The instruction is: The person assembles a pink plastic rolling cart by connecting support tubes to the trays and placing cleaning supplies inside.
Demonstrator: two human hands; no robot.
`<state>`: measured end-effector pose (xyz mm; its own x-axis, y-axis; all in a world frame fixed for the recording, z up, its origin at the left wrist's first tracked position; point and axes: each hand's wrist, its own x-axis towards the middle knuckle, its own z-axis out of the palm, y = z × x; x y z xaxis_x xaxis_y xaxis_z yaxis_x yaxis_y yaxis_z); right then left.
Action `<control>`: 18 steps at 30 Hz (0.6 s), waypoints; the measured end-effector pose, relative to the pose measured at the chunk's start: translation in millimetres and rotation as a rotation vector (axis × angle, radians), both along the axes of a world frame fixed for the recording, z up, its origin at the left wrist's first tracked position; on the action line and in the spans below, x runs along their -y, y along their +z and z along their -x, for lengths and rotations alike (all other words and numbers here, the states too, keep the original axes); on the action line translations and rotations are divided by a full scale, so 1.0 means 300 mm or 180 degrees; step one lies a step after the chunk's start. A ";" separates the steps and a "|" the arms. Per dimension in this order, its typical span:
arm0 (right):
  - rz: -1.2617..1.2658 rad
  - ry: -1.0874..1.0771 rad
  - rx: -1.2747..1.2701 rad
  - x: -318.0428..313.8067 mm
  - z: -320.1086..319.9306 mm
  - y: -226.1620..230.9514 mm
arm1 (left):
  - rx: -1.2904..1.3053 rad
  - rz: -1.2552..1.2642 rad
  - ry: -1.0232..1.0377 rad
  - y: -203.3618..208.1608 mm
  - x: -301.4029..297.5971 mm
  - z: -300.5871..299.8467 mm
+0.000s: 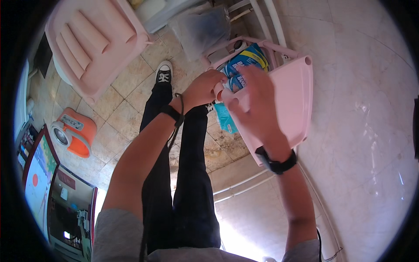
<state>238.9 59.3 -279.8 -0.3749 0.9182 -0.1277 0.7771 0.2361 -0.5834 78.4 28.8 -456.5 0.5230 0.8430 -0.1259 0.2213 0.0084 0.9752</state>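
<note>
Head-worn fisheye view, looking steeply down: forearms (144, 150) close, tiled floor (124, 117) farther off

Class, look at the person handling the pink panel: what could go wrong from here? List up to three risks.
1. The left hand and right hand are close together at one end of the pink panel; fingers might get pinched if it shifts.
2. Blue packages sit right beside the panel, so a slip could knock them.
3. Pink tubes lie on a pink tray; a bump might set them rolling.
</note>
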 end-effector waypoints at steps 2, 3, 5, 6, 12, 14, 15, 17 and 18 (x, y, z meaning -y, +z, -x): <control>-0.0518 -0.0194 0.0295 -0.095 -0.117 -0.024 | 0.0044 0.0429 -0.0054 0.041 -0.051 0.019; -0.0589 -0.0266 0.0599 -0.163 -0.171 -0.017 | 0.0058 0.0872 -0.0110 0.074 -0.079 0.029; -0.1061 -0.0665 0.1223 -0.272 -0.302 -0.053 | 0.0092 0.0777 0.0109 0.081 -0.166 0.016; -0.0697 -0.0992 0.1604 -0.311 -0.360 -0.070 | 0.0287 0.0836 0.0220 0.075 -0.216 0.009; 0.1283 -0.2264 0.1276 -0.353 -0.498 -0.112 | 0.0060 0.0092 -0.0435 0.082 -0.515 -0.270; 0.1437 -0.2323 0.1119 -0.357 -0.489 -0.109 | -0.0013 -0.0342 -0.0800 0.061 -0.561 -0.366; 0.1486 -0.2341 0.0946 -0.357 -0.485 -0.124 | -0.0055 -0.0604 -0.0927 0.042 -0.573 -0.415; 0.1500 -0.2401 0.0833 -0.354 -0.509 -0.113 | -0.0019 -0.0890 -0.1068 0.029 -0.589 -0.530; 0.1588 -0.2421 0.0765 -0.347 -0.514 -0.123 | 0.0136 -0.1154 -0.1126 0.008 -0.592 -0.574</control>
